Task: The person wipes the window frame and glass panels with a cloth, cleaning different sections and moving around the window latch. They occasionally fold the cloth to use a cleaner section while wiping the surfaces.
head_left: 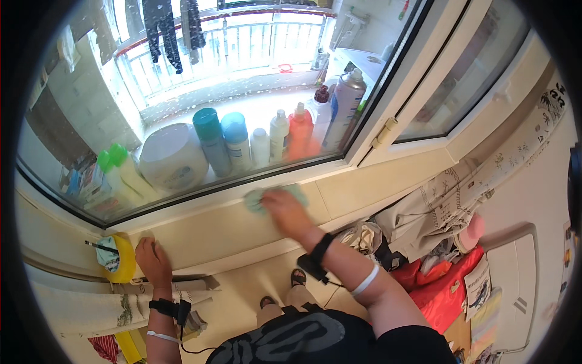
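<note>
1. Your dark patterned top (303,343) fills the bottom of the view, closest to the camera, and both forearms rise from it toward the sill.
2. Your right hand (286,209) lies palm down on a pale green cloth (257,200), fingers spread flat over it and pressing it to the surface rather than curling round it.
3. That cloth sits on the cream sill ledge (339,188), just below the window frame and roughly under the row of bottles behind the glass.
4. Your left hand (151,258) rests lower on the ledge face, fingers loosely open and flat against the surface, holding nothing.
5. Just left of that hand stands a yellow cup-like holder (123,259) with a bit of cloth and a dark stick in it; whether your hand touches it, you cannot tell.
6. Both wrists carry black straps with a small device, and a white band circles your right forearm.
7. Behind the pane stand a big white tub (173,156), two teal-capped bottles (221,141), small white bottles, an orange bottle (301,132) and a tall grey spray can (342,106).
8. To your right lie a printed grey cloth (442,206) and a red bag (445,285), well apart from both hands.
</note>
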The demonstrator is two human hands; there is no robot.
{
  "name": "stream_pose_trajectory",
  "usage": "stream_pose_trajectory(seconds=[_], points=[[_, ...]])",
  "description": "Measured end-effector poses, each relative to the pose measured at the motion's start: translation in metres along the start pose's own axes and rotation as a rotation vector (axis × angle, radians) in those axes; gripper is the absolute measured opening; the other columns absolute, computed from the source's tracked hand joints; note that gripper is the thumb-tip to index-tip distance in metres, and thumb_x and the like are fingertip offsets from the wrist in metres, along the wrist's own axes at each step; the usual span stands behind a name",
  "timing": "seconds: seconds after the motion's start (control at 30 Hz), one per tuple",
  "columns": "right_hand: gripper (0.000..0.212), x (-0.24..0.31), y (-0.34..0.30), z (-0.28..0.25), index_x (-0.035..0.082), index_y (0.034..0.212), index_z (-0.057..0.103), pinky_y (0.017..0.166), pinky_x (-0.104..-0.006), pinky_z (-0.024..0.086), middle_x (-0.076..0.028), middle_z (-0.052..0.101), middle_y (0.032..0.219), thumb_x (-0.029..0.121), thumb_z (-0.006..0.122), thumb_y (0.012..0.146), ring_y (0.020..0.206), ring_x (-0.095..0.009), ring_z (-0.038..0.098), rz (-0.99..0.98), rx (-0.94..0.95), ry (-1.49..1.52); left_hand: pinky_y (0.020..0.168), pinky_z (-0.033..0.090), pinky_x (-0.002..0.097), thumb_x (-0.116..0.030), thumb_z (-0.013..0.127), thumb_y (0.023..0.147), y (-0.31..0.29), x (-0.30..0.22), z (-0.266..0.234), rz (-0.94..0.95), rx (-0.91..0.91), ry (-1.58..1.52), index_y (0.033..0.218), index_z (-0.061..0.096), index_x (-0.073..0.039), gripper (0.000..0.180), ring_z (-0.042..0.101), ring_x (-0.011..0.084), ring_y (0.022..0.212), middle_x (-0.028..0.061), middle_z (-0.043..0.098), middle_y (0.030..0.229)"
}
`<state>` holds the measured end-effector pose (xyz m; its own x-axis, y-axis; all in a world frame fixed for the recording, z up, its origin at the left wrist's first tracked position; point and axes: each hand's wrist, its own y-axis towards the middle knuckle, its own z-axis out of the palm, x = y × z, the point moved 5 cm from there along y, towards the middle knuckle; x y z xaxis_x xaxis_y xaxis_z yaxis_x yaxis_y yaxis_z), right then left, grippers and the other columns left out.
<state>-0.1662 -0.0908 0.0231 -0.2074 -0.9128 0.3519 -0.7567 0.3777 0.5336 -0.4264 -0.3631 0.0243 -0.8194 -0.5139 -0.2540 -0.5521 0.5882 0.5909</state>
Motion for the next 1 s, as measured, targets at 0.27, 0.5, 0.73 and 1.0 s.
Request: stream_pose_trajectory(seconds=[0.27,0.5,0.73,1.0], points=[[0.029,-0.113,-0.049,-0.102,0.005,0.098,0.068,0.095,-0.0401,0.046,-0.012,0.065,0.111,-0.002,0.058,0.072,0.104,-0.033,0.058,0.241,-0.116,-0.287,0.093,0.037,0.0461,-0.012,0.050,0.090,0.001,0.001,-0.001,-0.002,-0.011,0.014,0.106,0.056,0.001,0.021,0.050,0.0395,0.107,0.0216,0.056,0.114],[0.027,-0.147,-0.071,-0.137,0.004,0.098,0.068,0.088,-0.0402,0.049,-0.014,0.065,0.108,-0.001,0.058,0.073,0.099,-0.035,0.058,0.416,-0.130,-0.410,0.094,0.037,0.0458,-0.013,0.050,0.091,0.000,0.002,0.000,-0.009,0.006,-0.005,0.107,0.056,0.001,0.022,0.050,0.0394,0.107,0.0209,0.056,0.114],[0.023,-0.092,-0.026,-0.140,0.003,0.101,0.066,0.084,-0.0380,0.049,-0.015,0.065,0.102,0.000,0.064,0.079,0.095,-0.033,0.060,0.358,-0.402,-0.073,0.094,0.036,0.0458,-0.012,0.050,0.090,-0.001,0.004,-0.004,0.000,-0.025,-0.016,0.108,0.056,0.000,0.022,0.050,0.0383,0.108,0.0197,0.057,0.114],[0.027,-0.079,0.001,-0.087,0.002,0.101,0.065,0.085,-0.0424,0.049,-0.017,0.060,0.108,0.000,0.061,0.074,0.099,-0.038,0.058,0.296,-0.147,-0.217,0.094,0.036,0.0459,-0.011,0.052,0.088,0.002,-0.002,-0.004,-0.042,-0.006,-0.048,0.107,0.056,0.000,0.023,0.049,0.0385,0.108,0.0203,0.056,0.113]])
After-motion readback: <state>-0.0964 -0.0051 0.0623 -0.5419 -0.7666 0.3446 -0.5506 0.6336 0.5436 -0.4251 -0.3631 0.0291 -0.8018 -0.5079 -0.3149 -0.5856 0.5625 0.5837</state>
